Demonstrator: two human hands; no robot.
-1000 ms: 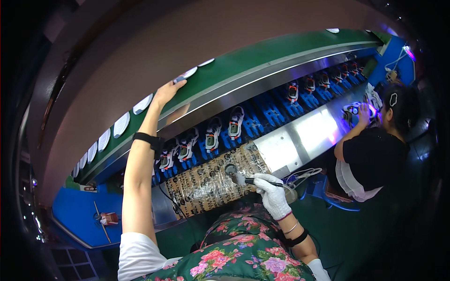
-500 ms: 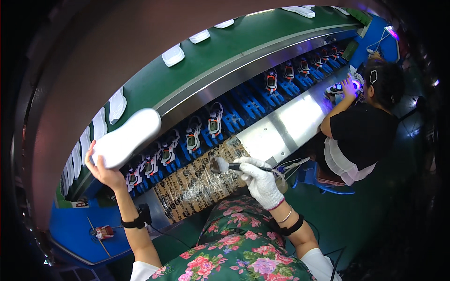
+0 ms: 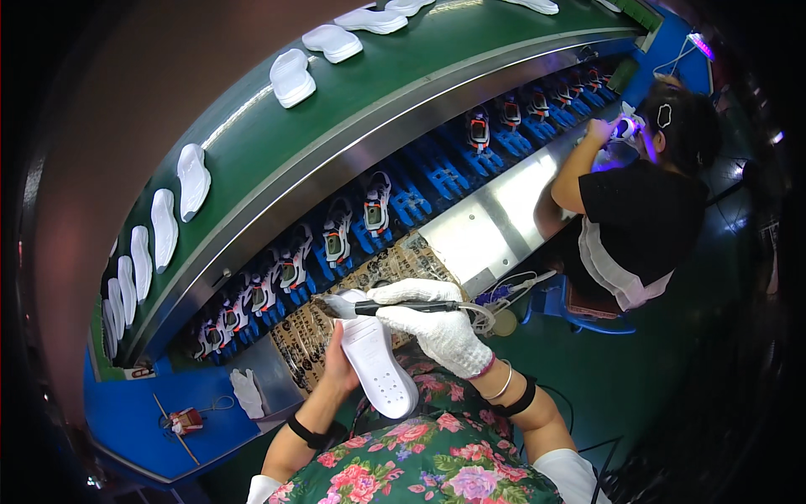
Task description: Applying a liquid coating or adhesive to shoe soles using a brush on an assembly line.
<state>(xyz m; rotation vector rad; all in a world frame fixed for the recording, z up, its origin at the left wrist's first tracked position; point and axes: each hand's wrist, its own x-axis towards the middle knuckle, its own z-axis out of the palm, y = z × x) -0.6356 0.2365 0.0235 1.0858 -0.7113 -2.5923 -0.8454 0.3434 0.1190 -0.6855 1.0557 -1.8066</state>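
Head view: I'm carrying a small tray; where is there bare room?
Bare: the silver metal panel between the brown patterned covering and the co-worker's arm; the green belt between two groups of white shoe soles.
Crowded: the blue rack, packed at left with white-and-orange shoes, and around the white-gloved right hand.

2 inward-angled forearms (image 3: 541,417), bare left hand (image 3: 338,367) near gloved right hand (image 3: 443,334), each in a grip

dk green flr (image 3: 512,391) | blue tbl (image 3: 126,412) lwr L | blue stool (image 3: 600,328) R | purple lamp (image 3: 701,47) lit, R
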